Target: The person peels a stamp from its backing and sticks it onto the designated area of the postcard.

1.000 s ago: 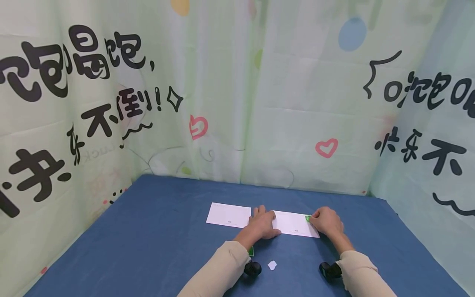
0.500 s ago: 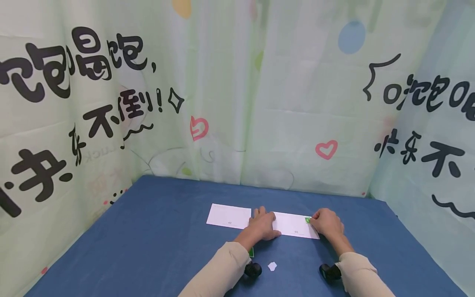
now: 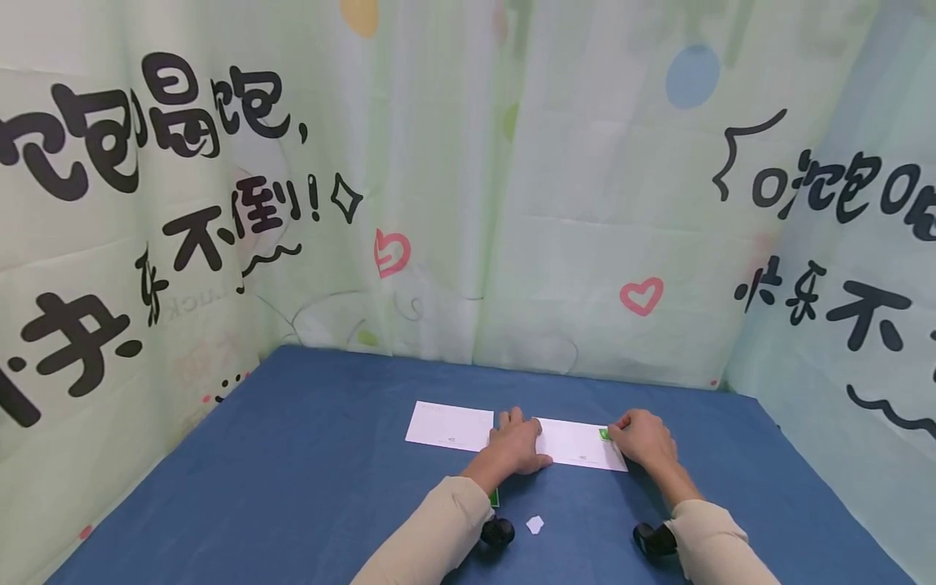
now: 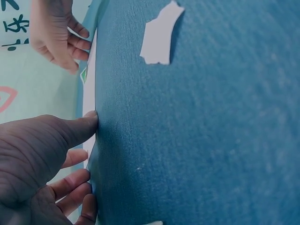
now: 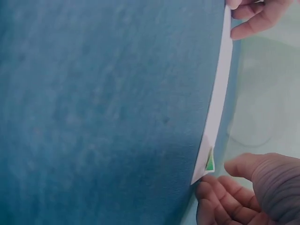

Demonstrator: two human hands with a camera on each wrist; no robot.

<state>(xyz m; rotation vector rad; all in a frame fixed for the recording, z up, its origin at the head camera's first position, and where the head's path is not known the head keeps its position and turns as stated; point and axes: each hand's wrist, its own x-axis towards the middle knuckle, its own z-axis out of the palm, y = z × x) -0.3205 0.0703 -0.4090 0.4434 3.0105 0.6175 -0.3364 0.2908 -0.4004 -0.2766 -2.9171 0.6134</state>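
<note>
In the head view, my left hand (image 3: 517,447) rests with fingers spread on the left end of a white envelope (image 3: 573,443), its thumb along the near edge. My right hand (image 3: 647,437) is at the other end, fingertips right at a small green stamp (image 3: 604,435) in the far right corner. The right wrist view shows the stamp (image 5: 210,161) with a pale border, its thumb apart from the fingers, whose tips are at the envelope's corner. A second white envelope (image 3: 449,426) lies just left of my left hand.
A jagged white paper scrap (image 3: 535,525) lies on the blue tablecloth (image 3: 292,487) between my forearms. Another green piece (image 3: 495,497) shows partly behind my left sleeve. Black wrist cameras (image 3: 498,532) hang under both wrists. A printed curtain (image 3: 556,244) encloses the table.
The green stamp has swung from slightly tilted to lying squarer with the envelope's edge under my right fingertips. My left hand stays in place.
</note>
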